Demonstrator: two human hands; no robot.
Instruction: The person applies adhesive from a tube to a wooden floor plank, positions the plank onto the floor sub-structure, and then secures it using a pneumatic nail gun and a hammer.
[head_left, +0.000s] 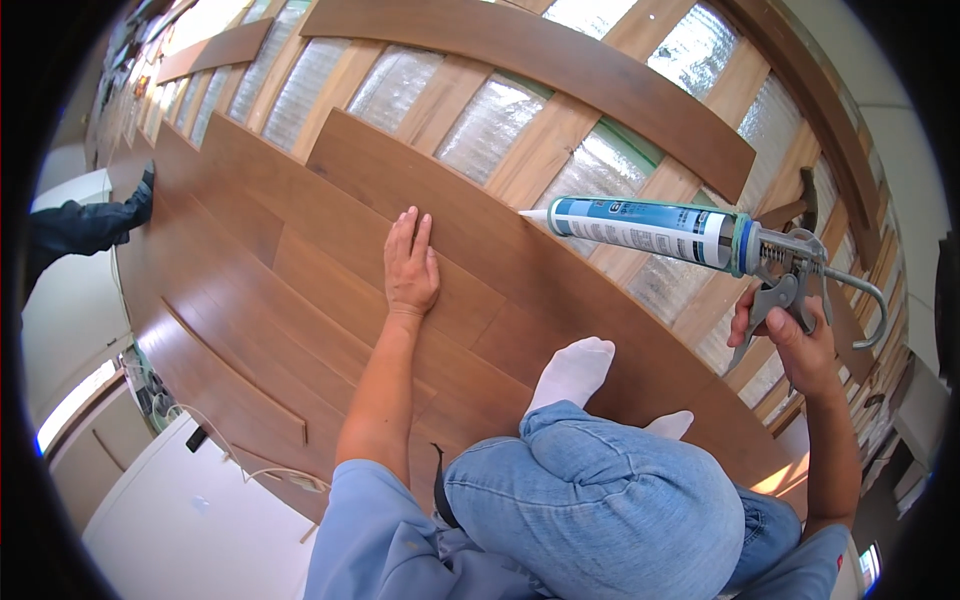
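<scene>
My right hand (790,335) grips the handle and trigger of a caulking gun (795,270). Loaded in it is a blue and white adhesive cartridge (650,233), lying nearly level, its white nozzle (535,214) pointing left over the edge of the laid boards. My left hand (411,265) rests palm down on the brown wood flooring (470,300), fingers stretched out and nothing held. Beyond the flooring's edge run pale wooden joists (545,145) with silvery sheet insulation (490,125) between them. Whether the nozzle tip touches the board or a joist, I cannot tell.
A loose brown floorboard (560,70) lies across the joists, and another (225,50) lies farther left. A hammer (800,205) rests behind the gun. A thin strip (235,370) and a pale cord (265,470) lie at left. Another person's dark-clothed leg (90,222) enters from the left.
</scene>
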